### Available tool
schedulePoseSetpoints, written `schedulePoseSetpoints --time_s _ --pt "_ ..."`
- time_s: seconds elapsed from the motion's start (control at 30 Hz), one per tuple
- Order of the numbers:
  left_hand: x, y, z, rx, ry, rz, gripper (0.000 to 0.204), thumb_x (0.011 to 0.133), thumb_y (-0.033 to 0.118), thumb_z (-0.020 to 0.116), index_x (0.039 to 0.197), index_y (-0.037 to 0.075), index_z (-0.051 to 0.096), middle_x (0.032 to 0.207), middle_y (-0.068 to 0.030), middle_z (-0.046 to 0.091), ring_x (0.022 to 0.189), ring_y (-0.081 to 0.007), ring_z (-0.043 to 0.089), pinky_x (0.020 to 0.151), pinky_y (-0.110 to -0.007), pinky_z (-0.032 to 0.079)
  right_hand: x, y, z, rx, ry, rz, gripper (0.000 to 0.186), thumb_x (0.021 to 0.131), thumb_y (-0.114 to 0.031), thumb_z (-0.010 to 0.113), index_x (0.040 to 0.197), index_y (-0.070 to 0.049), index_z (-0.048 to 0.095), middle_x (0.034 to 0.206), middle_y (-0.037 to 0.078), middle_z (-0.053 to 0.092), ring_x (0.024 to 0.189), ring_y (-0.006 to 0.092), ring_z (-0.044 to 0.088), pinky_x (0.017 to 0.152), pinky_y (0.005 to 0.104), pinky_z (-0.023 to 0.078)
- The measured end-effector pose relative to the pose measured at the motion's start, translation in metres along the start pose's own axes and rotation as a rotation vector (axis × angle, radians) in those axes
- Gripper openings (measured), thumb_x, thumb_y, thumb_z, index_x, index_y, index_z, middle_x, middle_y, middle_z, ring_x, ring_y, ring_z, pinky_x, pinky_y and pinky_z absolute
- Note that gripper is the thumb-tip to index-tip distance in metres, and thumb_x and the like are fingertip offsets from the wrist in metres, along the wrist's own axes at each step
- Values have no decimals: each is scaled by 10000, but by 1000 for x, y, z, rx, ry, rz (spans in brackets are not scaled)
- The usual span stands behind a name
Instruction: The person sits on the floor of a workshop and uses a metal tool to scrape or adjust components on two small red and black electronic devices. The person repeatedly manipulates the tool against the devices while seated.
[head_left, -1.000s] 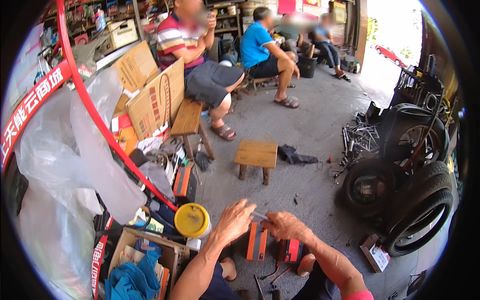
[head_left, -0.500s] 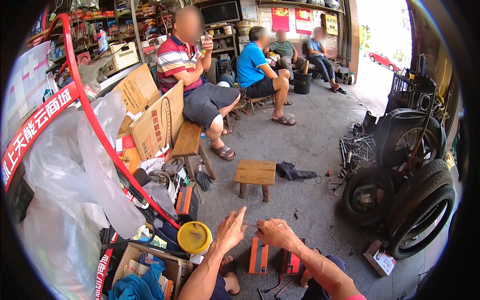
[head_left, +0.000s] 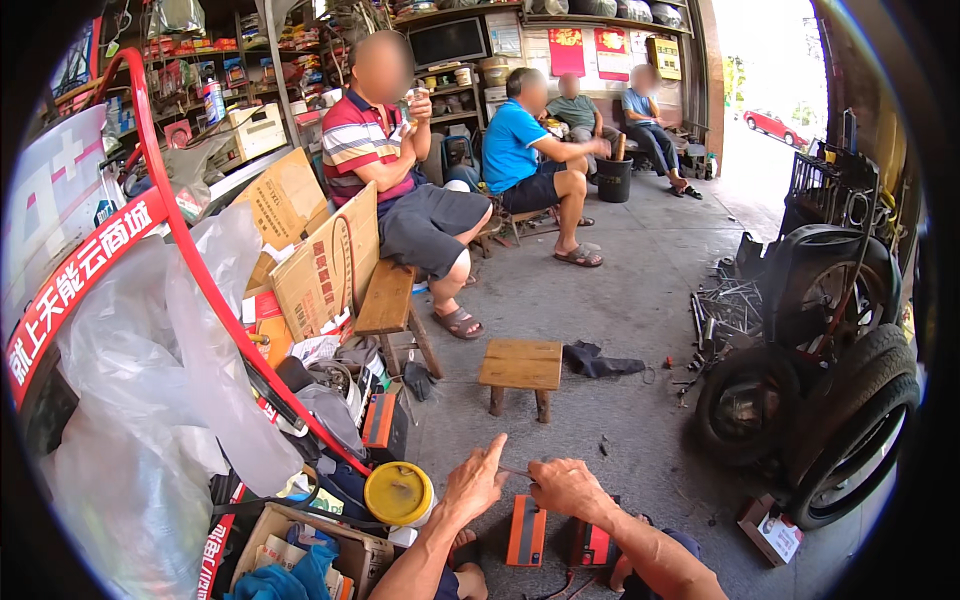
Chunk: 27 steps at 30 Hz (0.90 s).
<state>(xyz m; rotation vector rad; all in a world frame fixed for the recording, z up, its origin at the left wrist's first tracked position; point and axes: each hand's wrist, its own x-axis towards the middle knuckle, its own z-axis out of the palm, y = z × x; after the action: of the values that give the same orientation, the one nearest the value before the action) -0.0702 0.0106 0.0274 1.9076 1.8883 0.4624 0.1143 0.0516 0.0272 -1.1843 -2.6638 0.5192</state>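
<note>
My left hand (head_left: 474,488) is in front of me, its index finger stretched out and the other fingers curled in. My right hand (head_left: 566,487) is closed and turned toward it. A thin, dark, rod-like piece (head_left: 515,471) spans the short gap between both hands; its ends are hidden in the fingers, and its exact kind is too small to tell. Below the hands, an orange-and-black box-shaped battery (head_left: 526,532) stands on the floor. Beside it is a red-and-black battery (head_left: 598,547), partly hidden by my right forearm, with thin leads (head_left: 570,582) near it.
A low wooden stool (head_left: 520,364) stands ahead, a dark cloth (head_left: 602,361) beside it. Tyres (head_left: 850,450) and scattered metal parts (head_left: 733,305) lie right. Left are a yellow-lidded bucket (head_left: 397,493), a carton (head_left: 365,545) and a red frame (head_left: 215,280). Several people sit farther back.
The view has shifted slightly, so the surroundings sit lower and further right. The seated person in blue now reaches an arm toward the black bucket. My hands keep nearly the same pose.
</note>
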Motion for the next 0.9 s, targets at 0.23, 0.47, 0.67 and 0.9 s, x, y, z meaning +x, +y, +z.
schedulePoseSetpoints --time_s 0.23,0.47,0.67,0.9 --pt "0 5 -4 19 -64 -4 659 885 164 627 1459 116 306 1232 -273 540 1083 -459 565 894 -481 486 -5 3 3 -9 -5 26 186 813 -182 591 871 -6 585 751 207 662 748 381 667 700 484 529" --pt "0 6 -42 -379 185 124 752 895 184 637 1507 110 208 1248 -269 552 1099 -365 601 907 -415 500 -10 5 1 -14 8 -4 146 810 -153 590 864 -18 598 712 215 661 709 372 680 650 461 546" --pt "30 89 -97 -521 672 346 689 907 198 642 1465 45 267 1159 -222 605 1002 -280 631 853 -374 518 -12 17 -2 -11 -7 50 153 816 -181 587 839 -30 599 723 213 661 723 379 675 649 471 539" --pt "-15 46 -12 -128 329 639 117 819 108 698 905 28 704 816 -106 703 751 -272 687 658 -376 539 -9 18 2 32 61 22 186 816 -186 600 861 -7 580 751 229 656 773 388 670 693 476 532"
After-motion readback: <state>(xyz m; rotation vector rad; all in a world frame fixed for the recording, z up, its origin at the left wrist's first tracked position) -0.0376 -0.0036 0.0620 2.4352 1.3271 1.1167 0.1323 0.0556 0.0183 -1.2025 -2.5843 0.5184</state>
